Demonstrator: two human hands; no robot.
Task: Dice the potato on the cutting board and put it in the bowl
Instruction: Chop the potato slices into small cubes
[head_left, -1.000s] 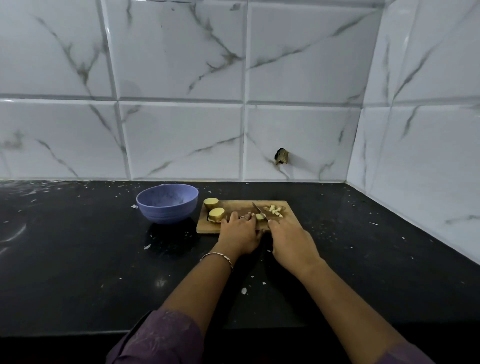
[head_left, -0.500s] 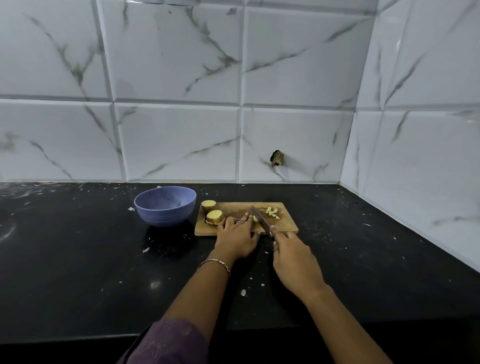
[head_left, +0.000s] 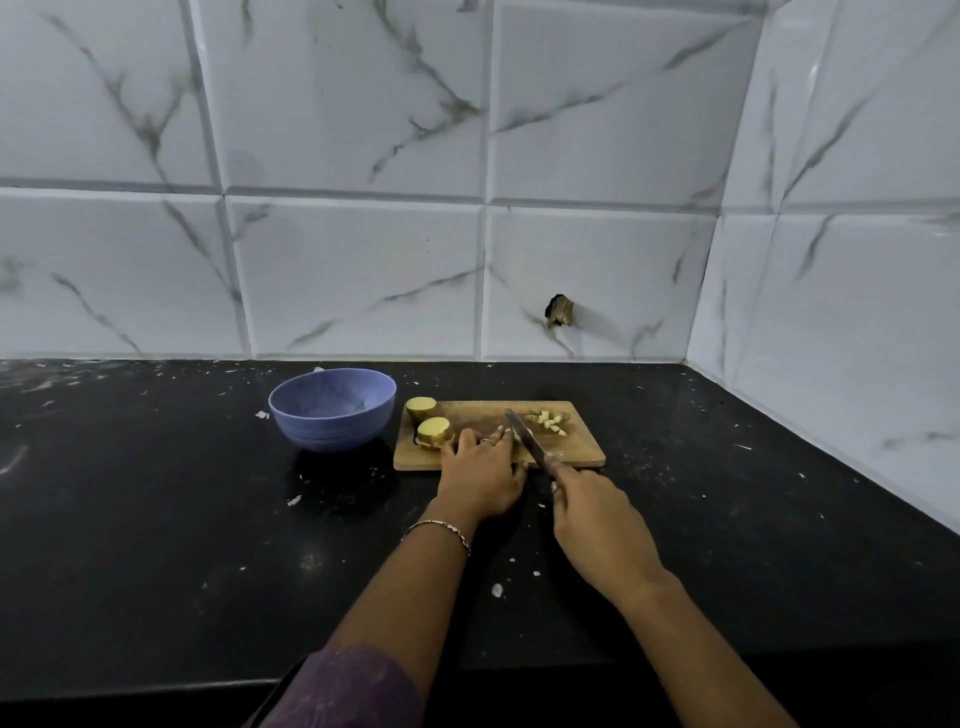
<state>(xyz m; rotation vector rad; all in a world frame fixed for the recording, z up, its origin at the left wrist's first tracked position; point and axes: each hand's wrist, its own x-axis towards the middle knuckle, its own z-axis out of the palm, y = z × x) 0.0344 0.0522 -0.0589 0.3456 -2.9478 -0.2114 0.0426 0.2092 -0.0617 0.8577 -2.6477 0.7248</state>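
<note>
Right hand (head_left: 597, 519) clamped on the one knife (head_left: 524, 438), left hand (head_left: 480, 478) fingers-flat on the one cutting board (head_left: 576, 452).
Under them we count one black counter (head_left: 156, 519), then one blue bowl (head_left: 332, 410) just left of the board. Two potato chunks (head_left: 435, 432) stand cut face up at the board's left end, near our left fingers; one small heap of dice (head_left: 548, 420) lies right of the slanting blade — pieces too small to count.
</note>
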